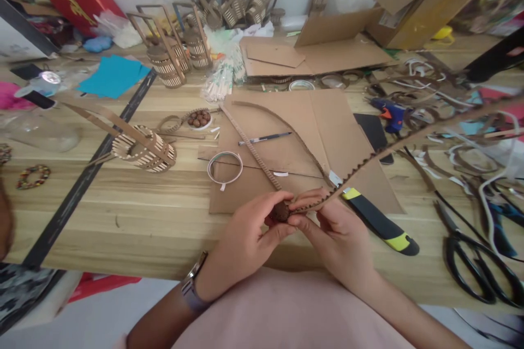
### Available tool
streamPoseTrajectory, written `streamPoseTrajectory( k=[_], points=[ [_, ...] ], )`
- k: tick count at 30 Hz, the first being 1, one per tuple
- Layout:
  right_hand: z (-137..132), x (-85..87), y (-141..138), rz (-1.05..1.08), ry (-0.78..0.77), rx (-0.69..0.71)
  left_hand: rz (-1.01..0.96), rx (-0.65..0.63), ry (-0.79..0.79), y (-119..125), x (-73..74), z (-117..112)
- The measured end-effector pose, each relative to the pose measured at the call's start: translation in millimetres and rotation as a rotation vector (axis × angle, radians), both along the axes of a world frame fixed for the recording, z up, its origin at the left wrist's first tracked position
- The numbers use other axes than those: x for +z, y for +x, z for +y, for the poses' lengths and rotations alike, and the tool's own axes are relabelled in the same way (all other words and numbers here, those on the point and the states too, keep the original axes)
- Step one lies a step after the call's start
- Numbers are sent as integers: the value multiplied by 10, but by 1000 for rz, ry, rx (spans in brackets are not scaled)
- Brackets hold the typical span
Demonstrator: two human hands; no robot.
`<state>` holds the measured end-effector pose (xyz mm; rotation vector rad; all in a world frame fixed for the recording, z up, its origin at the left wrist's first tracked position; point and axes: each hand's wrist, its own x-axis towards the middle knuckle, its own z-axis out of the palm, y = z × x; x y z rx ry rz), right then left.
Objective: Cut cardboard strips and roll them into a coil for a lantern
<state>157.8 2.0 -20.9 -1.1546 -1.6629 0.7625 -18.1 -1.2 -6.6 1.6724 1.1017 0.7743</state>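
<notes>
Between the thumb and fingers of my left hand (249, 234) is a small dark brown ball (281, 211), much like those in the small white dish (199, 119). My right hand (338, 229) pinches the end of a long corrugated cardboard strip (380, 154) close against the ball. The strip rises away to the upper right, its ridges facing up. Whether its end touches the ball is hidden by my fingertips. Beyond my hands lie a flat cardboard sheet (333, 120), a pen (266, 138), a tape roll (225, 168) and more strips. A yellow and black utility knife (379, 219) lies beside my right hand.
Black-handled scissors (477, 264) and a blue glue gun (388, 113) lie right, among tangled strips. A small cardboard basket (143, 148) stands left, near a long black ruler (90, 174). More baskets (167, 62) and a cardboard box (426, 16) are at the back. Another person's arm shows far left.
</notes>
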Motion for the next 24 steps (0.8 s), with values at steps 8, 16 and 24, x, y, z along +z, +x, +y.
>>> streamPoseTrajectory(
  k=[8, 16, 24],
  points=[
    [260, -139, -35, -7, -243, 219, 27, 110, -129, -80, -123, 2],
    [806, -282, -261, -507, 28, 379, 49, 316, -152, -311, -179, -48],
    [1038, -385, -773, -781, 254, 415, 94, 318, -69, -366, -143, -102]
  ],
)
